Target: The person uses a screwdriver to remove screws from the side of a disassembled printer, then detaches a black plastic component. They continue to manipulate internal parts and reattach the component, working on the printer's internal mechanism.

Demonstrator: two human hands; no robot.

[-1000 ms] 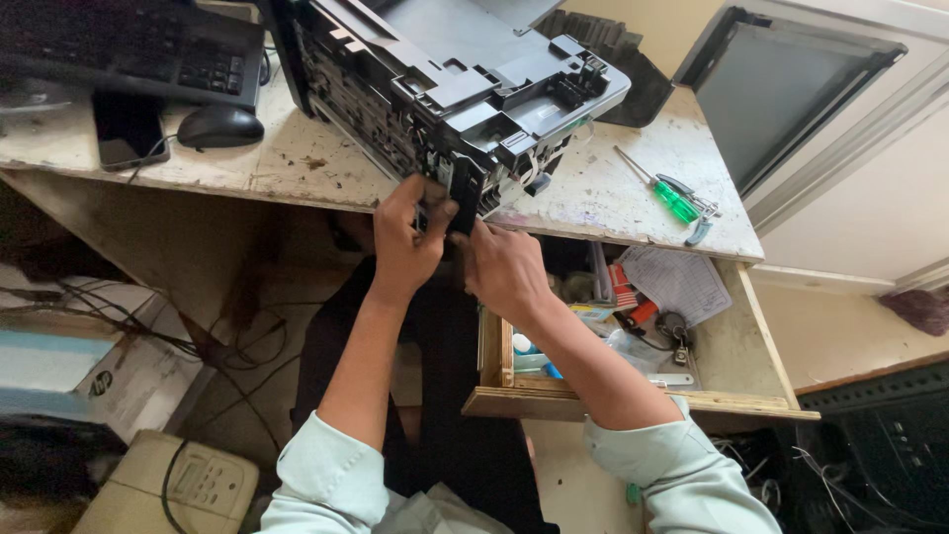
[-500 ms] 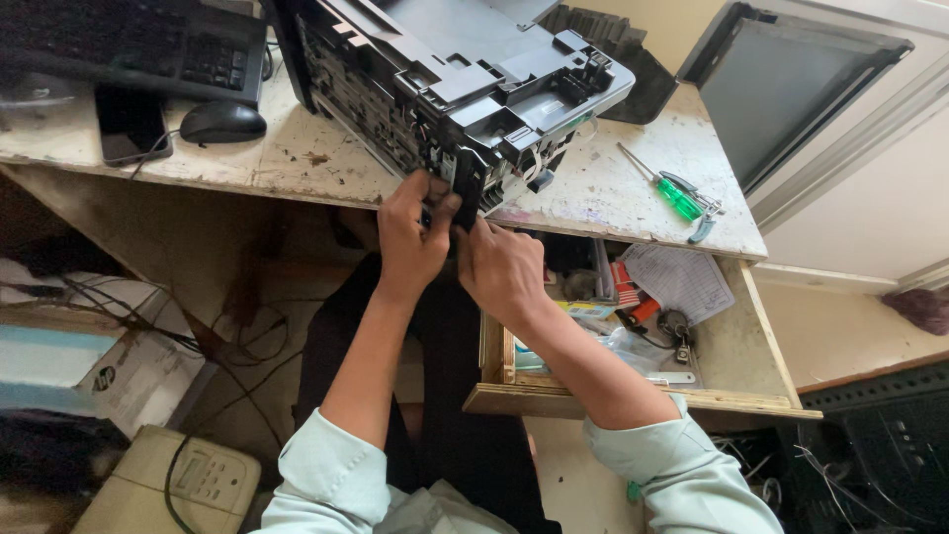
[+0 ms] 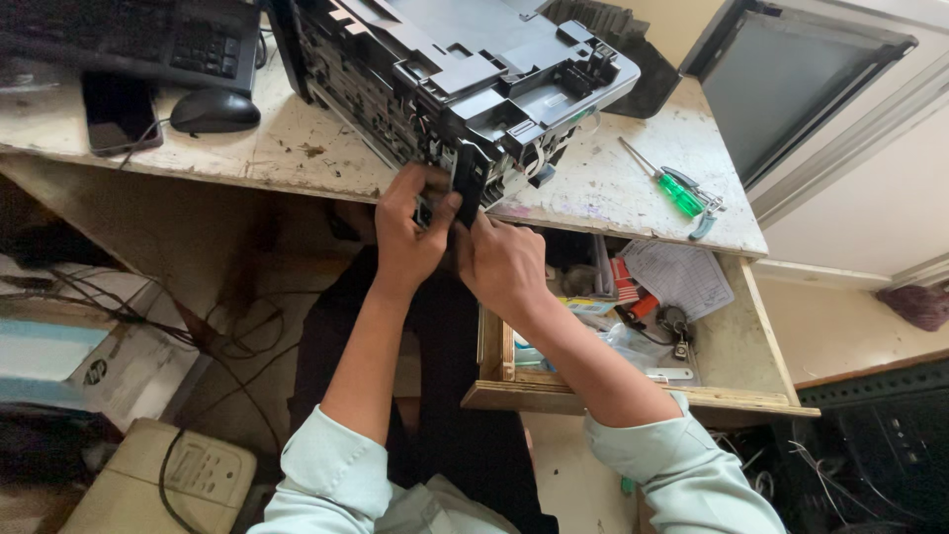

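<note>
Hands at the corner of an opened printer

Printer (image 3: 465,79), grey and stripped of its outer cover, lies tilted on a worn, stained desk (image 3: 297,148), with one corner jutting over the desk's front edge. Both hands meet at that overhanging corner. The left hand (image 3: 410,232) reaches up from below the printer, fingers curled onto the exposed side, its thumb pressed against a narrow black part (image 3: 468,183) that stands upright at the printer's corner. The right hand (image 3: 504,262) sits just right of the left, touching it, its fingers closed round the lower end of the same black part. Both hands grasp at this piece; how firmly cannot be told.

Left of the printer, on the desk, lie a black mouse (image 3: 215,111), a dark phone (image 3: 121,109) and a black keyboard (image 3: 129,35). To the right of the printer, well apart from the hands, a green-handled screwdriver (image 3: 667,183) rests on the desk with a small pair of pliers (image 3: 704,213) beside it. Below the printer and to the right, a wooden drawer (image 3: 633,396) stands pulled out, holding papers, a red item and small bits of hardware. Further below the printer, on the floor at the left, are a beige device (image 3: 173,480), a cardboard box (image 3: 89,366) and loose cables.
</note>
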